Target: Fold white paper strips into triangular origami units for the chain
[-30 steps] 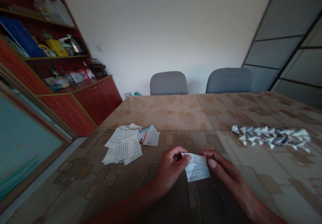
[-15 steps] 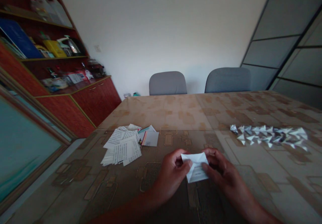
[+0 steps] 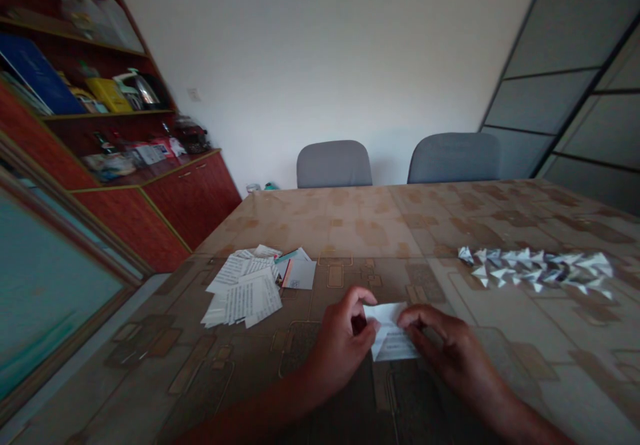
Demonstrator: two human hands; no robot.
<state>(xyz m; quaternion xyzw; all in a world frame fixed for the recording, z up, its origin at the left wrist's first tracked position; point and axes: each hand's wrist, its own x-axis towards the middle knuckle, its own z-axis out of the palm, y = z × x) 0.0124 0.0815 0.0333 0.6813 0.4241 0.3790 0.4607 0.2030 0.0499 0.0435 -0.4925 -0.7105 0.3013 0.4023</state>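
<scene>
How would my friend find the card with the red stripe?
On the patterned table, toward the left, lies a messy pile of printed papers. The card sticks out at its right edge. Unlike its neighbours, it has a red stripe.

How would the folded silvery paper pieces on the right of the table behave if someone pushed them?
The folded pieces look light and would probably slide easily, being small and papery. Their thin points might crumple, and their close rows would likely shift together.

The right hand [image 3: 443,344], whose thumb lay over the paper sheet [image 3: 394,344] a moment ago, now bunches thumb and forefinger together at its upper right part. Across from that pinch, the left hand's [image 3: 343,335] forefinger arches higher above its thumb.
</scene>
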